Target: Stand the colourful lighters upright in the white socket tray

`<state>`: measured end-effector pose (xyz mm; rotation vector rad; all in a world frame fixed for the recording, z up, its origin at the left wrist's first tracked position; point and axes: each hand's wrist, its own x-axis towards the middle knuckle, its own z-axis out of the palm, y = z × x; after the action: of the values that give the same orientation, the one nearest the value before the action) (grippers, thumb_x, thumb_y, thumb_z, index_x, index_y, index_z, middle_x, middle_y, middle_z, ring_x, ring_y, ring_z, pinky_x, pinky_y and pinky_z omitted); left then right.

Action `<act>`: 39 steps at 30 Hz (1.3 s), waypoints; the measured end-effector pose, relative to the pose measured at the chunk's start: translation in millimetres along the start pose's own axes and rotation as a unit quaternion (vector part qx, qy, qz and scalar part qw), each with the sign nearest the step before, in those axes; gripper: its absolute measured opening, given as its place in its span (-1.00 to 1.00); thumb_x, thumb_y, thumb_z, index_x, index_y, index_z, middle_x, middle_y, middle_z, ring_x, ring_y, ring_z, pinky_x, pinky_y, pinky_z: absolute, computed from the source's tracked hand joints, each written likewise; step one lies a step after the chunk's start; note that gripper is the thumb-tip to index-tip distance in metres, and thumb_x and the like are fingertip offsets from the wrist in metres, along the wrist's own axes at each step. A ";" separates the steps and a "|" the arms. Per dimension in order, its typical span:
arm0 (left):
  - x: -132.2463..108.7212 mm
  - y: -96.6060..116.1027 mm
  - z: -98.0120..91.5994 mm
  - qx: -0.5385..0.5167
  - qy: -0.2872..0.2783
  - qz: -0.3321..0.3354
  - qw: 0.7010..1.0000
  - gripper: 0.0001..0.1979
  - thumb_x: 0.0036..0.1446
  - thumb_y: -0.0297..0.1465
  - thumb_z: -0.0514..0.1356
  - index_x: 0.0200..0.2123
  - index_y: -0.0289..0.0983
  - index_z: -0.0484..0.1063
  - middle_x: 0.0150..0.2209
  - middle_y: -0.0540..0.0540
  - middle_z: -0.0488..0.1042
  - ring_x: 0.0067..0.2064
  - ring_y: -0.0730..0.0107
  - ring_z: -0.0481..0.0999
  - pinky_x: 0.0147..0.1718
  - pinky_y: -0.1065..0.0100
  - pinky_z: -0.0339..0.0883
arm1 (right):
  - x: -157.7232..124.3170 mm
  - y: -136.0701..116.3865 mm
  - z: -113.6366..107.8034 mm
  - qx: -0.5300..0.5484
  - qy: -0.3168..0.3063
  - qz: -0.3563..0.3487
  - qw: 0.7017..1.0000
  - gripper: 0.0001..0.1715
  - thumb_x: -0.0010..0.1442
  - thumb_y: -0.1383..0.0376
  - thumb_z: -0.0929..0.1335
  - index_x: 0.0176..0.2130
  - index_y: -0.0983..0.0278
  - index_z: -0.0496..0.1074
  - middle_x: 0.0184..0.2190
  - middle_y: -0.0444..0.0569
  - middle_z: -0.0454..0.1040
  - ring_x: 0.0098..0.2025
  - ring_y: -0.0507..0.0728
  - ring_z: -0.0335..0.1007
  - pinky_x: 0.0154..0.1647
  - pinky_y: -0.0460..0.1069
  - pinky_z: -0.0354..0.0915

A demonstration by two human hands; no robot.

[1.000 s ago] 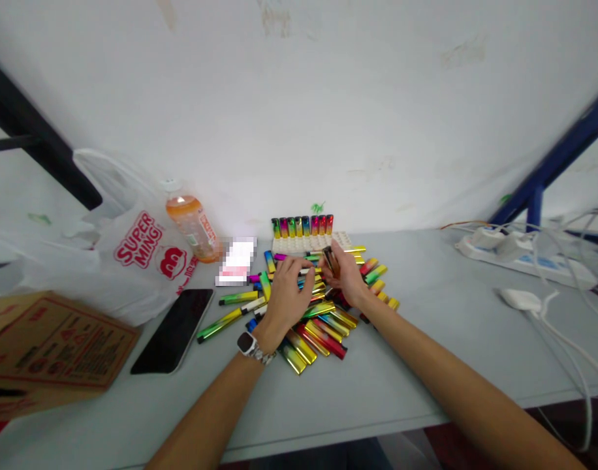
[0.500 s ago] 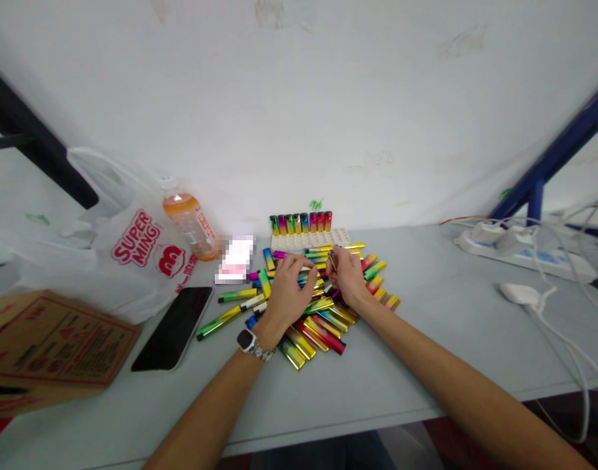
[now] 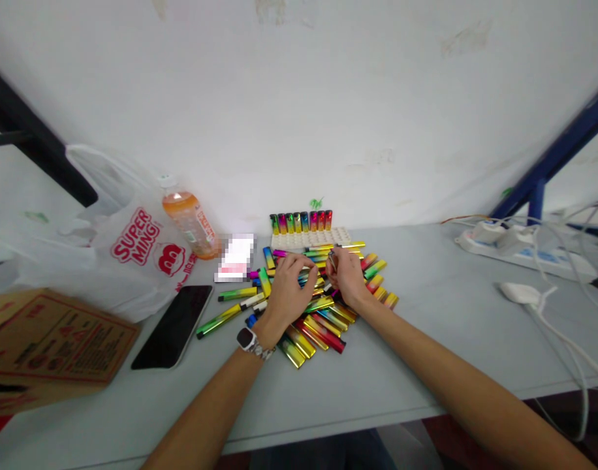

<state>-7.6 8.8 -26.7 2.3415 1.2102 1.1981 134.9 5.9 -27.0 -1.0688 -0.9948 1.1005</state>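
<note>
A heap of shiny multicoloured lighters [image 3: 292,354] is spread over the grey table under both my hands. My left hand [image 3: 292,284] hovers over its left part, fingers curved, with a gap between thumb and forefinger; nothing shows in its grasp. My right hand [image 3: 346,274] is closed in a pinch at the far right of the heap. Between its fingers shows the dark, metallic end of a lighter [image 3: 332,256], the rest hidden by the hand. Behind the heap, several lighters [image 3: 305,222] stand upright in a row at the back of a white holed tray [image 3: 335,237].
To the left are a black phone [image 3: 174,328], a blurred white card [image 3: 235,258], a bottle of orange drink [image 3: 191,222], a plastic bag [image 3: 113,274] and a cardboard box [image 3: 59,346]. A power strip [image 3: 529,251] and white cables lie at right. A wall stands behind.
Almost nothing differs. Both hands keep the same places and poses, and the row in the tray is the same; the camera view has shifted very slightly.
</note>
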 end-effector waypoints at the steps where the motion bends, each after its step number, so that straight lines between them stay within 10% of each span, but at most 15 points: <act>1: 0.0 0.0 0.0 0.000 0.000 -0.001 1.000 -0.89 0.30 -0.38 0.11 -0.27 -0.21 0.43 -0.17 -0.10 0.48 -0.04 0.21 0.44 0.04 0.13 0.31 | 0.3 1.5 0.1 -0.005 0.002 -0.005 1.000 -0.37 0.25 -0.03 0.22 -0.72 0.21 0.18 -0.81 -0.22 0.01 -0.74 -0.04 -0.13 -0.70 -0.07 -0.14; 12: 0.4 -2.1 1.4 -0.006 0.008 0.003 1.000 -0.92 0.28 -0.40 0.14 -0.26 -0.23 0.43 -0.17 -0.11 0.48 -0.05 0.20 0.44 0.03 0.12 0.31 | 1.2 -3.9 0.4 0.030 -0.053 -0.015 0.998 -0.34 0.18 -0.24 0.26 -0.39 0.27 0.47 -0.66 -0.25 0.13 -0.65 -0.04 -0.05 -0.62 -0.08 -0.08; 19: -0.3 -3.2 1.1 -0.002 0.006 0.006 1.000 -0.91 0.29 -0.39 0.14 -0.28 -0.22 0.43 -0.17 -0.11 0.48 -0.05 0.19 0.44 0.05 0.10 0.30 | 13.4 -7.6 -13.5 -0.029 -0.033 -0.124 0.991 -0.60 0.10 -0.05 0.45 -0.30 0.22 0.51 -0.43 -0.16 0.41 -0.37 0.02 0.29 -0.27 -0.05 0.25; 39: -1.2 -1.1 1.7 -0.013 -0.013 0.013 1.000 -0.89 0.30 -0.37 0.13 -0.28 -0.23 0.42 -0.18 -0.11 0.47 -0.04 0.22 0.43 0.04 0.14 0.30 | 137.9 -24.2 -72.1 -0.398 -0.015 -0.267 0.877 -0.88 0.09 0.33 0.41 -0.28 0.29 0.48 -0.38 -0.07 0.58 -0.40 0.09 0.51 -0.29 -0.01 0.37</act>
<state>-7.4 8.8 -29.1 2.3535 1.1525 1.1811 233.1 127.3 -6.1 -1.2914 -1.7152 0.2220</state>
